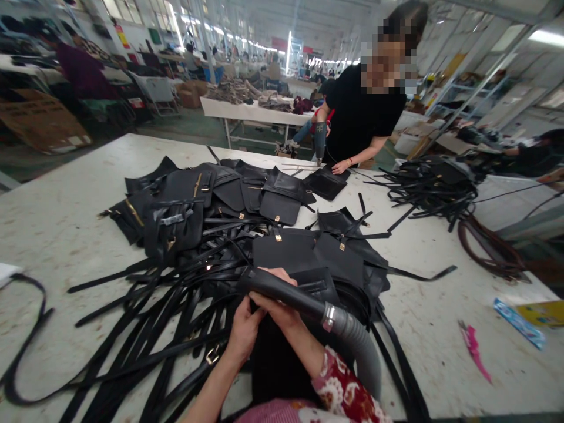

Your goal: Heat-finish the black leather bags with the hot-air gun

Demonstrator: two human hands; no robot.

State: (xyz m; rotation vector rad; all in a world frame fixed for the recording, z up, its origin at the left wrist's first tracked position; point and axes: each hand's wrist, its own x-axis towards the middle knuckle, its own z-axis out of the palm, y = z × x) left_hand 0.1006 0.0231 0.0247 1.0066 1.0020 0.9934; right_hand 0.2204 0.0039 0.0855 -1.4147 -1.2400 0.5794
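My left hand is closed, its thumb and fingers pinched together. Whatever it pinches blends into the black material around it. Right beside it, my right hand is partly hidden under a black tube nozzle. Its fingers are bent towards the left hand, and what they hold cannot be made out. A clamp joins the nozzle to a grey ribbed hose curving down over my right sleeve. Just beyond my hands lie black leather bags with gold clasps. Long black straps spread out to the left.
More black bags are heaped further back. Across the table, a co-worker holds a tool over a black piece. Pink-handled snips, a blue packet and brown straps lie right.
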